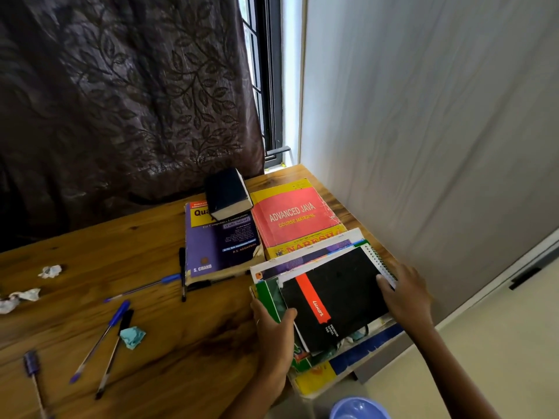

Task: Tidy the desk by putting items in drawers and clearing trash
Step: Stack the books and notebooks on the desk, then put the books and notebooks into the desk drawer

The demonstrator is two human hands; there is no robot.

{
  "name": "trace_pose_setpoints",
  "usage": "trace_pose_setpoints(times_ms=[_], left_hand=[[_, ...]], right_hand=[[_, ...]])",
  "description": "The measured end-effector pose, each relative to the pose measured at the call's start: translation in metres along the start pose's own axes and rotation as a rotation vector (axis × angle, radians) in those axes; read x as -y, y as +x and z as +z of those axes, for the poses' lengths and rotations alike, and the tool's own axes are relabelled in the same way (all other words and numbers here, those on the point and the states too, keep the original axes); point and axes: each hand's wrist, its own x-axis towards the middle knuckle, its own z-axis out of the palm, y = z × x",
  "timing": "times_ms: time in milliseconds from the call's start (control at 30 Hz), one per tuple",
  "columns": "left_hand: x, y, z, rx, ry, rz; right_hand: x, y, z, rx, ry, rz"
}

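A stack of notebooks topped by a black spiral pad (329,294) lies at the desk's right front corner. My left hand (273,331) grips the stack's left edge, thumb on top. My right hand (405,293) holds its right edge by the spiral binding. Behind the stack lie a red and yellow Java book (295,219) and a purple book (220,240) with a small thick dark book (228,190) on top. Several pens (116,319) and crumpled paper scraps (132,337) are scattered over the wooden desk (151,373) to the left.
A dark patterned curtain (121,101) hangs behind the desk, and a pale wall panel (423,131) stands along its right side. A blue bin rim (358,408) shows below the desk's front edge. A small brush (31,362) lies at the front left.
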Motion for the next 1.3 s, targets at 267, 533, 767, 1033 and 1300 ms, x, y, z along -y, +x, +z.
trace_pose_setpoints(times_ms=[267, 533, 767, 1033, 1300], left_hand=[[0.029, -0.022, -0.018, -0.286, 0.202, 0.375], [0.09, -0.047, -0.035, -0.199, 0.529, 0.51], [0.109, -0.067, -0.051, -0.14, 0.926, 0.556], [0.128, -0.09, -0.061, -0.148, 1.051, 0.568], [0.129, -0.093, -0.06, -0.172, 1.094, 0.574]], right_hand=[[-0.024, -0.056, 0.014, -0.375, 0.288, 0.266], [-0.05, -0.094, 0.079, -0.145, 0.813, 0.988], [-0.05, -0.098, 0.123, 0.496, 1.347, 1.126], [-0.056, -0.104, 0.148, 0.593, 1.543, 1.044], [-0.073, -0.123, 0.14, 0.642, 1.519, 1.075]])
